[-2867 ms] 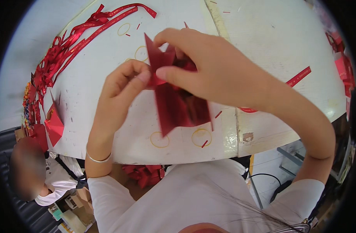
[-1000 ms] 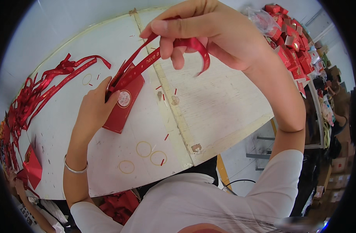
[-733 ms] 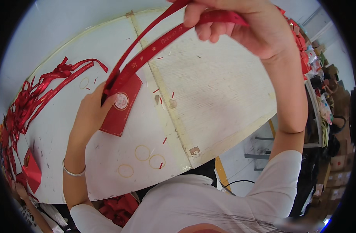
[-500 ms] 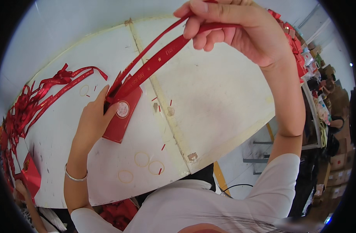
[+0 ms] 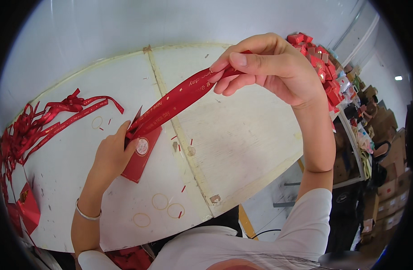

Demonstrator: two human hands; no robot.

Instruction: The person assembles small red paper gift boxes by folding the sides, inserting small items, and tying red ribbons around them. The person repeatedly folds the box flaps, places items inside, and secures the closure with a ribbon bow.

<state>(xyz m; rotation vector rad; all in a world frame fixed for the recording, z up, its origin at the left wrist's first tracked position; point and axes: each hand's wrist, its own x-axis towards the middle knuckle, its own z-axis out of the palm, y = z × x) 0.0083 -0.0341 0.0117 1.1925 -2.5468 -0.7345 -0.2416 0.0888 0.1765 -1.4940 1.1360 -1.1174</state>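
Observation:
A wide red ribbon [image 5: 175, 101] with gold lettering and stars stretches up to the right between my hands. My right hand [image 5: 278, 72] is raised above the table and pinches its upper end between thumb and fingers. At the lower end my left hand [image 5: 112, 155] is closed around the ribbon where it meets a red paper box [image 5: 135, 167]. The box has a round white patch on its face and tilts beneath my left thumb. My fingers hide how the ribbon is joined to the box.
Tangled red ribbons [image 5: 49, 119] lie on the white table [image 5: 247, 135] at left, near a folded red box [image 5: 30, 209]. Yellow rubber bands [image 5: 160, 201] and small red scraps lie nearby. Red boxes [image 5: 323, 67] are heaped at far right, with cardboard boxes [image 5: 391, 180] beyond.
My right hand has come lower and closer to my left, and the ribbon's two strands now lie nearly together. The other person's hand at the lower left has left the view.

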